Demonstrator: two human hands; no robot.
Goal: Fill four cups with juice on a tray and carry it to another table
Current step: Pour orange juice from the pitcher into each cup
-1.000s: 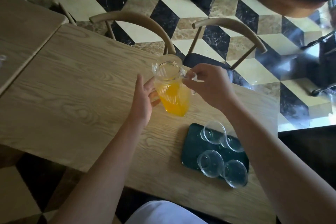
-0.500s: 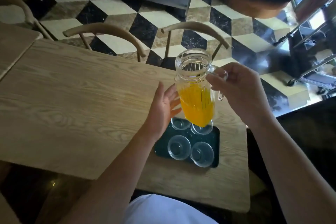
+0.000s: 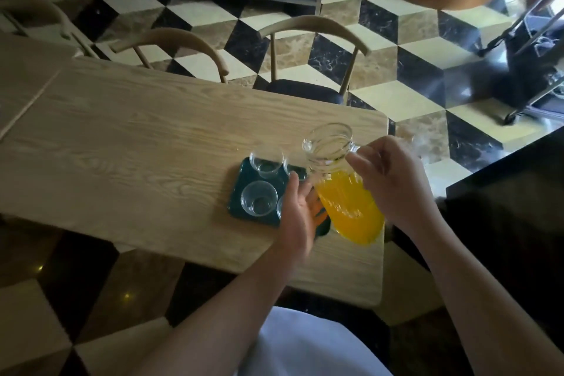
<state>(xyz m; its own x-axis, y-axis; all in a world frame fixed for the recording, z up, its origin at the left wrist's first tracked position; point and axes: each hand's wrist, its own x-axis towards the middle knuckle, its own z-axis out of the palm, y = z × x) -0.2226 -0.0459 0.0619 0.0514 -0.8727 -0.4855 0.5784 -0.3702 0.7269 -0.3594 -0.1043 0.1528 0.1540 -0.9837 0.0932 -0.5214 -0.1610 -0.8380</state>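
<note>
A clear ribbed glass pitcher (image 3: 341, 183), its lower half full of orange juice, hangs above the right end of a dark green tray (image 3: 236, 192). My right hand (image 3: 393, 180) grips the pitcher's handle. My left hand (image 3: 297, 210) rests flat against the pitcher's left side, fingers spread. On the tray stand empty clear cups: one at the far left (image 3: 266, 160) and one at the near left (image 3: 258, 198) show fully. The two right-hand cups are mostly hidden behind my left hand and the pitcher.
The tray sits near the right end of a light wooden table (image 3: 128, 146). Two curved-back wooden chairs (image 3: 314, 27) stand at its far side. A second table (image 3: 24, 70) adjoins on the left. A wheeled dark cart (image 3: 531, 70) stands far right on the chequered floor.
The pitcher and both hands have shifted to the right side of the tray and lower. My view has moved, and the left two cups now show uncovered.
</note>
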